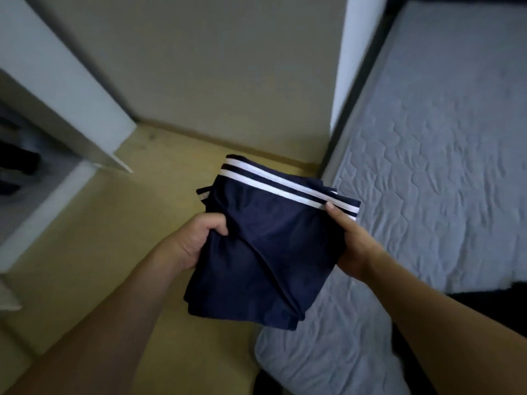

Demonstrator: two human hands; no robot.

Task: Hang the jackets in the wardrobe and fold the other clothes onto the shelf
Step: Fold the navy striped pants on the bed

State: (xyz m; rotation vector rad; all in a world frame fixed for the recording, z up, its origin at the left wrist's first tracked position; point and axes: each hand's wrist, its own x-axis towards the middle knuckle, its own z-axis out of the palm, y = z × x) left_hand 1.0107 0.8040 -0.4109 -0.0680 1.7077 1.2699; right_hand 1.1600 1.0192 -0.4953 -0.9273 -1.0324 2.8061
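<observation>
A folded navy garment (265,252) with white stripes along its far edge is held in the air over the floor, between the wardrobe and the bed. My left hand (196,238) grips its left edge, thumb on top and fingers underneath. My right hand (350,238) holds its right edge, thumb lying along the top near the stripes, fingers hidden below the cloth. The wardrobe (42,172) stands at the left with its white door (71,89) swung open; dark clothes (17,163) show blurred inside.
A bed with a pale quilted cover (442,172) fills the right side. A dark piece of cloth (484,297) lies on it at the lower right. Yellowish floor (119,252) runs between wardrobe and bed, up to a beige wall (214,67).
</observation>
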